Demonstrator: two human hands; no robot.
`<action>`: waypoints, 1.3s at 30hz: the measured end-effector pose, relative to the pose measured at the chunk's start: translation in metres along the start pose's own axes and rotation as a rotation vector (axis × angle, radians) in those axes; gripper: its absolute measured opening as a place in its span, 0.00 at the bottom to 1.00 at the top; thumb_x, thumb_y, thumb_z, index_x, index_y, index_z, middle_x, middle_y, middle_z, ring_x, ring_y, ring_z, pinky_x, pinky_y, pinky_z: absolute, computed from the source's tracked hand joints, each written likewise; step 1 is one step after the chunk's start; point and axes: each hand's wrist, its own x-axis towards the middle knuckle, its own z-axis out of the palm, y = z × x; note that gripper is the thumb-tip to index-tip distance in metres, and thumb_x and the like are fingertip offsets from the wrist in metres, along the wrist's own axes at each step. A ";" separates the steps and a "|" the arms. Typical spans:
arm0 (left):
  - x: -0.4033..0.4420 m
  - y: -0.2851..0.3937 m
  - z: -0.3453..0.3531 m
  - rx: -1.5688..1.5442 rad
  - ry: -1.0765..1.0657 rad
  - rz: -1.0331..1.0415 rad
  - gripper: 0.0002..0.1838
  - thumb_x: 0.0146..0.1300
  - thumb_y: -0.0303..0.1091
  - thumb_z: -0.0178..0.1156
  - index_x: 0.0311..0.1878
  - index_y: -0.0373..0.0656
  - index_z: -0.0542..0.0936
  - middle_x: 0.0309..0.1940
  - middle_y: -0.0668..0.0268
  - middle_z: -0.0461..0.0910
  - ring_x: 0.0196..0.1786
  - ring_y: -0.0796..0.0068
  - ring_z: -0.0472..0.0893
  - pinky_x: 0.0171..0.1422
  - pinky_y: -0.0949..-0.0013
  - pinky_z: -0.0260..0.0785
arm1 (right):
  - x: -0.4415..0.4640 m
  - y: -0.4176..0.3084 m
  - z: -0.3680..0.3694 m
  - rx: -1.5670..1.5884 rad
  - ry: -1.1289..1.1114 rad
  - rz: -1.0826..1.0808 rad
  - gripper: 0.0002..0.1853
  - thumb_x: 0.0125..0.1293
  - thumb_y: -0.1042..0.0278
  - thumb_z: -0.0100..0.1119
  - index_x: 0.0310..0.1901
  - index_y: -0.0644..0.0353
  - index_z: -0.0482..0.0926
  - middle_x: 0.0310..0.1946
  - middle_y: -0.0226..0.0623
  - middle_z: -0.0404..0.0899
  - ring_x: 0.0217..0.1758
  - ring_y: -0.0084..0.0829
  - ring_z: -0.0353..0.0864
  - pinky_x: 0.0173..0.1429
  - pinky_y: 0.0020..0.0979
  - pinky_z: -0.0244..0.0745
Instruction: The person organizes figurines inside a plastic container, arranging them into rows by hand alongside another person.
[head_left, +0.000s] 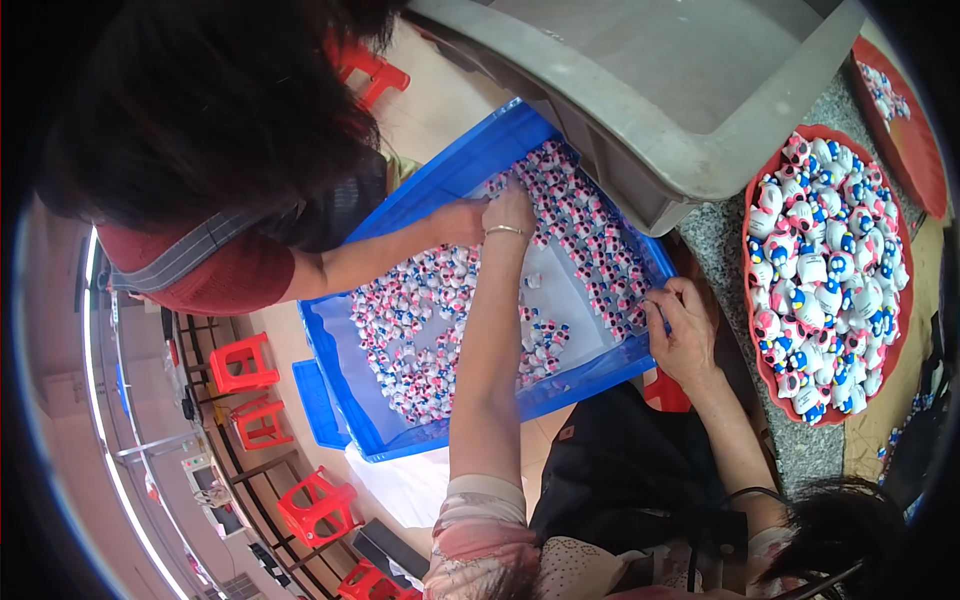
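A blue plastic crate holds many small white figurines with pink, blue and dark parts. Along its right side, figurines stand in close rows on a pale lining. My left hand, with a bracelet at the wrist, reaches down at the top end of these rows; its fingertips are hidden. A co-worker's hand is right beside it. At the crate's right rim, my right hand has bent fingers closed near the last figurines of the rows; what they grip, I cannot make out.
A red scalloped tray heaped with larger figurines stands on the speckled counter at right, another red tray behind it. A big grey bin overhangs the crate's upper right. The co-worker leans in from the left. Red stools stand behind.
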 end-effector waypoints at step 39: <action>-0.077 -0.022 0.031 0.159 0.070 0.231 0.39 0.54 0.28 0.57 0.72 0.59 0.63 0.31 0.53 0.83 0.34 0.54 0.85 0.37 0.55 0.77 | 0.000 0.002 0.001 0.021 0.041 -0.024 0.09 0.57 0.78 0.63 0.40 0.62 0.79 0.38 0.42 0.74 0.37 0.41 0.78 0.40 0.36 0.74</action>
